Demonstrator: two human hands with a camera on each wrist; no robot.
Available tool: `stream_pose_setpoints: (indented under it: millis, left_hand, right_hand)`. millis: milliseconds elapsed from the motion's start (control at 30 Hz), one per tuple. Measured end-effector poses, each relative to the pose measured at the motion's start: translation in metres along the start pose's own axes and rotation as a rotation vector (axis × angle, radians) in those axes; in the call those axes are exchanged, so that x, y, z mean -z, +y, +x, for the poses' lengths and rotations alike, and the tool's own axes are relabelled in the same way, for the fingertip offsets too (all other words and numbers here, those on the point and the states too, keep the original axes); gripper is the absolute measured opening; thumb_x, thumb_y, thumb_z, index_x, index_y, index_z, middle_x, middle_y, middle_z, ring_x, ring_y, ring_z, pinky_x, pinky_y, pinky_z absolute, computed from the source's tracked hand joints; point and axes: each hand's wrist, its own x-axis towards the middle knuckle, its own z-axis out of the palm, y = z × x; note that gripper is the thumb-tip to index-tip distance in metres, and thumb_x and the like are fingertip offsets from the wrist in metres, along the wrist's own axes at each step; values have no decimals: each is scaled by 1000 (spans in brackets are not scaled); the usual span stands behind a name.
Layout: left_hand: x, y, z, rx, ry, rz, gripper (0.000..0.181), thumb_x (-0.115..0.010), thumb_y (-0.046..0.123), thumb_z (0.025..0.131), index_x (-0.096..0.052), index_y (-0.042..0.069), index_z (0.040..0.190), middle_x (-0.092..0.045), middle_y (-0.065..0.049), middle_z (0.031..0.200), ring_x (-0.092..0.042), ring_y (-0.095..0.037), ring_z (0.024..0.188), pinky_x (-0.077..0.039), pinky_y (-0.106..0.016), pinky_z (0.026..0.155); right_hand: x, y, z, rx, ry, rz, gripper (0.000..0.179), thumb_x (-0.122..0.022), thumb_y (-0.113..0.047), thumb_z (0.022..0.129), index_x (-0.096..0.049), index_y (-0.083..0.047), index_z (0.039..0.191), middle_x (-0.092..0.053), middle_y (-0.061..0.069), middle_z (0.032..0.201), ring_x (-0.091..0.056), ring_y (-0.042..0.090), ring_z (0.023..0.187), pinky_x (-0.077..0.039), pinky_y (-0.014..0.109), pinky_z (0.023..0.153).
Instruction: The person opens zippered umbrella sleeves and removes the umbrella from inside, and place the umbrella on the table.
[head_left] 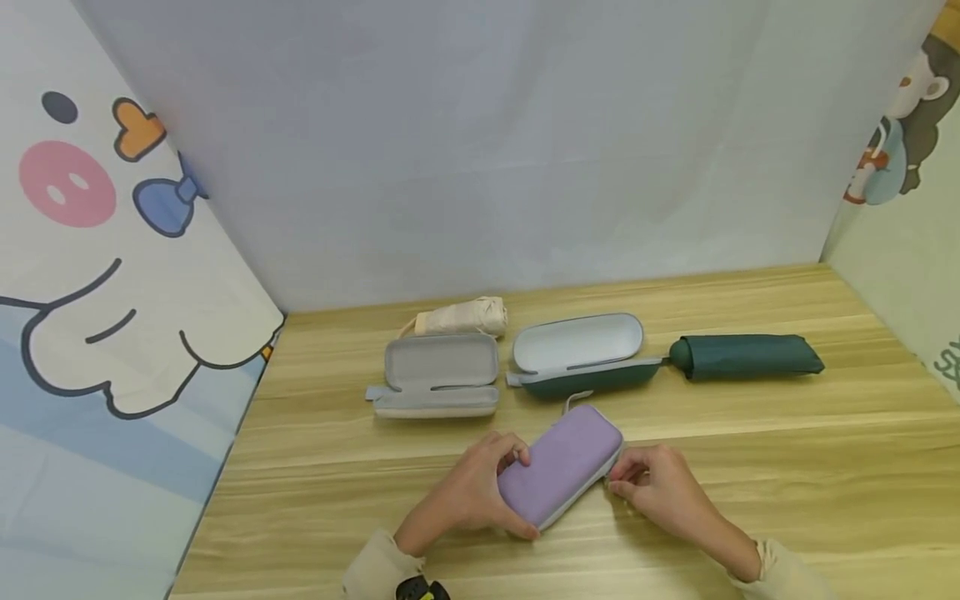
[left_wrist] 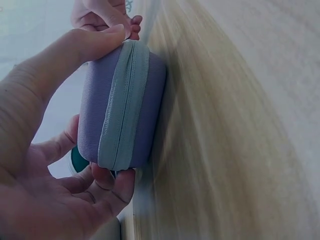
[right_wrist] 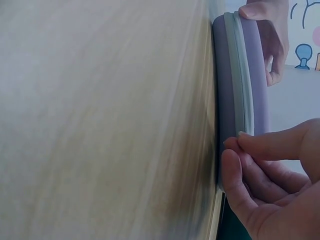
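A closed purple zip case (head_left: 562, 468) with a pale grey zipper band (left_wrist: 125, 107) lies slantwise on the table. My left hand (head_left: 477, 487) grips its near left end, thumb at the near corner and fingers over the far side. At the case's right side, my right hand (head_left: 658, 487) pinches at the zipper with thumb and index finger. In the right wrist view the thumb (right_wrist: 277, 142) lies against the zipper band, and the zipper pull is hidden between the fingertips. A light strap (head_left: 576, 400) sticks out from the case's far end.
Behind stand an open cream case (head_left: 437, 408) with grey lining and an open dark green case (head_left: 592, 379). A rolled beige folding umbrella (head_left: 465, 317) lies behind the cream one; a dark green folded umbrella (head_left: 753, 357) lies at right. Fabric walls (head_left: 487, 150) bound the wooden table.
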Motion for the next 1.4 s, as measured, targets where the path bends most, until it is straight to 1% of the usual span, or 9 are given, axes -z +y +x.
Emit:
stream_pose_setpoints:
  millis: [233,433,700,933,1200,1400]
  left_hand:
    - [-2,3,-2,9,12,9,64,-93,38,47,-51,25,94,-46,7,90,-45,-9,81,-41,-21,70]
    - [-3,3,-3,26,2,15,65,-93,39,49,-50,25,95,-45,7,90,-44,-7,81,-42,-21,70]
    - [-4,6,-4,41,14,30,65,-93,39,48,-50,24,95,-45,7,91,-44,-7,82,-42,-21,71]
    - [-6,7,-4,59,29,32,66,-93,40,47,-50,24,95,-46,8,89,-44,-7,82,-41,-21,71]
    - [-7,7,-5,61,36,22,66,-93,40,46,-50,24,95,-47,8,90,-45,-8,83,-41,-22,71]
    - [-6,9,-5,76,33,17,66,-93,39,46,-51,24,95,-46,8,91,-45,-8,83,-41,-22,71]
  right_hand:
    - [-2,-1,0,31,-17,21,17,-73,9,72,-65,-7,69,-63,-2,66,-58,5,62,-51,23,56]
    - [-2,-2,0,44,-21,14,18,-74,8,73,-66,-7,69,-63,-3,66,-58,4,61,-50,24,55]
    - [-4,-2,0,42,-34,39,16,-73,8,73,-66,-6,69,-64,-2,67,-58,5,61,-51,24,54]
    - [-5,-4,1,53,-41,78,14,-75,6,74,-66,-5,70,-64,-1,68,-58,5,62,-50,23,54]
    - [-9,-5,-1,53,-45,67,17,-73,9,72,-66,-5,68,-64,0,68,-59,5,62,-51,24,55]
    - [-10,-7,-1,74,-46,81,18,-74,9,73,-66,-6,68,-64,-1,69,-59,5,62,-51,23,55]
